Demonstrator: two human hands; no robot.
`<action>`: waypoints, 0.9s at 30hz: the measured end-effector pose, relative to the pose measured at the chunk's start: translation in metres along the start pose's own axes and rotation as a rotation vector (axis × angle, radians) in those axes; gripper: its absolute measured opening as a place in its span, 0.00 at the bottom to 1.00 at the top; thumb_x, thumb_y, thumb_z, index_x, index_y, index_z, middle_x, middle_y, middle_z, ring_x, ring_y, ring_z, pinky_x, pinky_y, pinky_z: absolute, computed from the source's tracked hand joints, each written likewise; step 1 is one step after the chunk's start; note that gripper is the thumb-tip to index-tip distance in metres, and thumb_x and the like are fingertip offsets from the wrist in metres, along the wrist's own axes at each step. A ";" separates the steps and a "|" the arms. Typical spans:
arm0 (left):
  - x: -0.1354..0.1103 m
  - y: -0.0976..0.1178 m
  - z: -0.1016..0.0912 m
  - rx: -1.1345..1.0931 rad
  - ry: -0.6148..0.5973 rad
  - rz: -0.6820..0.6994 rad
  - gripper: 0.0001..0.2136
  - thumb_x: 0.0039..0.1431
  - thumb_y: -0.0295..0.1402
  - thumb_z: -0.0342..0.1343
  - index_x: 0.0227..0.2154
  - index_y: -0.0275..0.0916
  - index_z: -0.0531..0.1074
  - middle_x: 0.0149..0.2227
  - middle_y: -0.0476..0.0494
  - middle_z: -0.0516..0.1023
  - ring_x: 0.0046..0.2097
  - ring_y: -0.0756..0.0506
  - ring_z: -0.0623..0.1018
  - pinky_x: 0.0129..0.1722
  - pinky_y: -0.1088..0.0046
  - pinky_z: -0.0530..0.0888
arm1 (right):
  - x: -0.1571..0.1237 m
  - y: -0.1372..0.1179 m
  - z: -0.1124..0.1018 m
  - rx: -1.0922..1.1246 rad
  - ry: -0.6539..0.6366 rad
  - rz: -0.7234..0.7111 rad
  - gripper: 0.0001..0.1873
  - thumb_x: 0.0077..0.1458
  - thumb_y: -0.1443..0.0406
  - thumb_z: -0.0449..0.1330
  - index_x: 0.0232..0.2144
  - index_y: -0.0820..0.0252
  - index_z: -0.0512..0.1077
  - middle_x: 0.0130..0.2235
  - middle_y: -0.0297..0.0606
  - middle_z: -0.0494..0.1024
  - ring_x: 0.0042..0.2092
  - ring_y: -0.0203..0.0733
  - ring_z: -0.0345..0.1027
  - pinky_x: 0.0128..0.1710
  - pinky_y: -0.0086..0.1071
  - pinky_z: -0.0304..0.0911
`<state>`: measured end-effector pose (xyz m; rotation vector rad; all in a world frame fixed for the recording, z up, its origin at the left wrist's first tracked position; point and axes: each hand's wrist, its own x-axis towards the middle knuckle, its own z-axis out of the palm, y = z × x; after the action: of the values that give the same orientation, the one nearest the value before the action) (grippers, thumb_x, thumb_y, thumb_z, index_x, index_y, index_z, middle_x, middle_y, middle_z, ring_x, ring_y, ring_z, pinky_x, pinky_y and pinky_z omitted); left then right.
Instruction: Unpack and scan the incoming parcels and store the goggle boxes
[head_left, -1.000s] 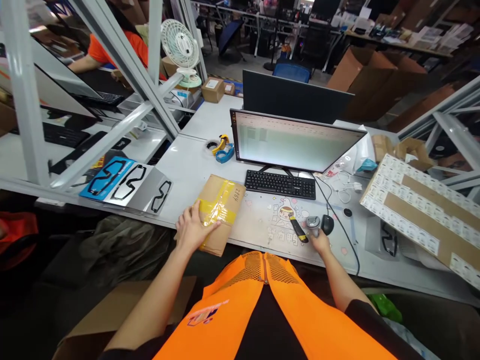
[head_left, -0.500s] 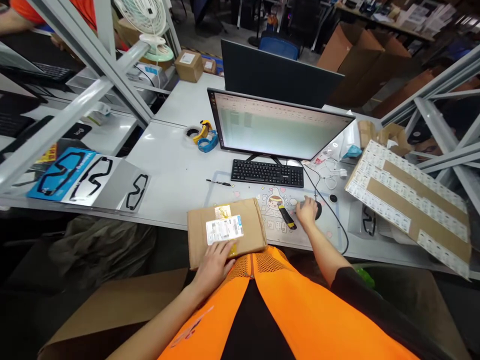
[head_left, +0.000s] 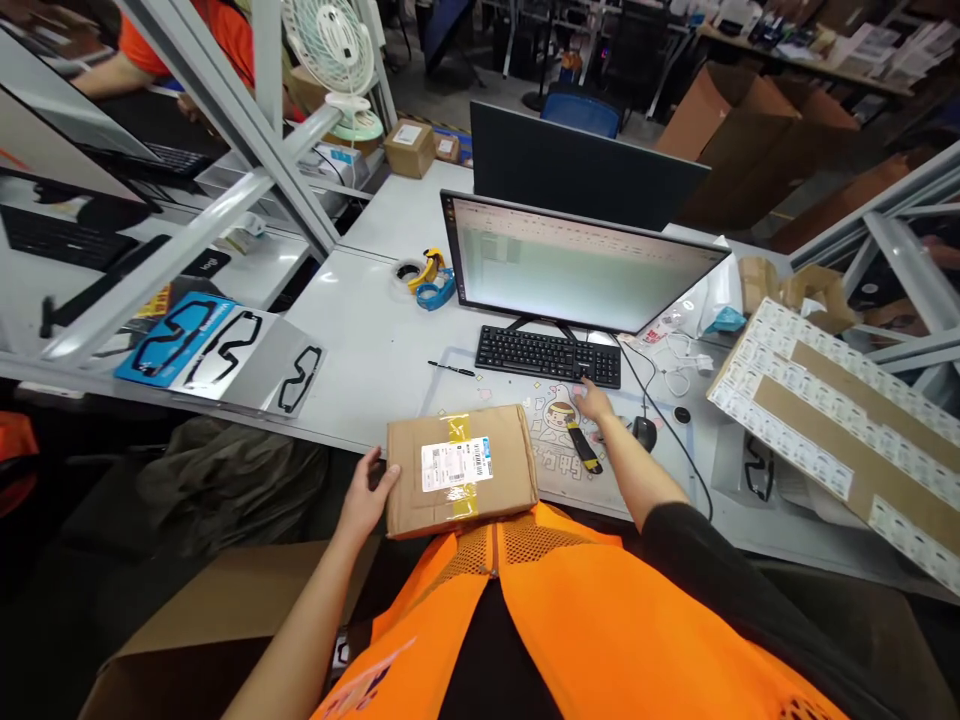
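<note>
A taped cardboard box (head_left: 405,497) with a white shipping label (head_left: 456,463) lies at the front edge of the desk, against the orange vest. My left hand (head_left: 366,497) is open at the box's left side, its thumb against the edge and its fingers apart. On the far side of the mat, my right hand (head_left: 595,402) reaches to the lower right of the black keyboard (head_left: 536,352), one finger stretched out at the keys. It holds nothing. A black mouse (head_left: 645,433) and a black-and-yellow box cutter (head_left: 583,447) lie beside that forearm.
A lit monitor (head_left: 577,265) stands behind the keyboard. Tape dispensers (head_left: 435,285) and a pen (head_left: 451,369) lie to the left, with flat packages (head_left: 225,345) at the desk edge. A large cardboard sheet (head_left: 832,430) leans at right. Another person's orange sleeve (head_left: 142,45) shows upper left.
My right hand has left the mouse and moved to the keyboard. My left hand has slid off the box's top to its left side. The view has shifted slightly.
</note>
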<state>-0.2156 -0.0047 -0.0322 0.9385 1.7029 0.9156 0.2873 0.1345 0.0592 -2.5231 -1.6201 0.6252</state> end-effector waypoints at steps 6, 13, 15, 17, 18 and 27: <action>-0.005 0.007 0.026 -0.437 -0.186 -0.349 0.37 0.60 0.54 0.67 0.67 0.40 0.70 0.61 0.31 0.82 0.54 0.34 0.86 0.48 0.59 0.85 | -0.072 0.083 0.012 -0.090 0.272 0.215 0.33 0.68 0.57 0.53 0.70 0.68 0.67 0.61 0.60 0.78 0.62 0.60 0.73 0.60 0.43 0.68; 0.018 0.045 0.042 -0.535 -0.255 -0.256 0.33 0.58 0.50 0.70 0.62 0.38 0.75 0.58 0.34 0.83 0.52 0.37 0.85 0.47 0.64 0.84 | -0.116 0.104 0.034 -0.204 0.052 0.353 0.43 0.65 0.63 0.56 0.77 0.70 0.51 0.61 0.63 0.77 0.62 0.62 0.74 0.61 0.47 0.67; 0.025 0.051 0.050 -0.557 -0.280 -0.233 0.34 0.56 0.51 0.71 0.61 0.37 0.75 0.58 0.34 0.84 0.52 0.37 0.85 0.49 0.62 0.83 | -0.112 0.092 0.031 -0.167 0.076 0.360 0.43 0.64 0.63 0.59 0.76 0.71 0.53 0.62 0.65 0.76 0.63 0.63 0.73 0.61 0.48 0.67; 0.030 0.052 0.056 -0.577 -0.310 -0.218 0.36 0.53 0.53 0.72 0.59 0.36 0.76 0.56 0.33 0.84 0.52 0.36 0.85 0.50 0.61 0.83 | -0.107 0.083 0.020 -0.083 0.029 0.365 0.40 0.64 0.60 0.61 0.73 0.71 0.59 0.58 0.65 0.78 0.59 0.63 0.76 0.56 0.47 0.71; 0.031 0.051 0.057 -0.581 -0.321 -0.212 0.37 0.52 0.54 0.73 0.59 0.35 0.76 0.55 0.33 0.84 0.52 0.35 0.85 0.50 0.60 0.83 | -0.105 0.078 0.012 -0.035 -0.009 0.365 0.35 0.65 0.58 0.60 0.69 0.71 0.65 0.54 0.63 0.81 0.54 0.61 0.78 0.51 0.45 0.73; 0.031 0.041 0.053 -0.587 -0.356 -0.144 0.42 0.48 0.59 0.74 0.59 0.34 0.75 0.58 0.31 0.83 0.56 0.32 0.83 0.52 0.60 0.81 | -0.164 -0.023 -0.116 0.297 -0.610 -0.152 0.25 0.62 0.46 0.63 0.50 0.58 0.77 0.27 0.30 0.72 0.22 0.35 0.58 0.21 0.27 0.52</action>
<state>-0.1655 0.0487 -0.0220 0.5331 1.0911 1.0035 0.2533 0.0170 0.2199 -2.0796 -1.6819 1.5938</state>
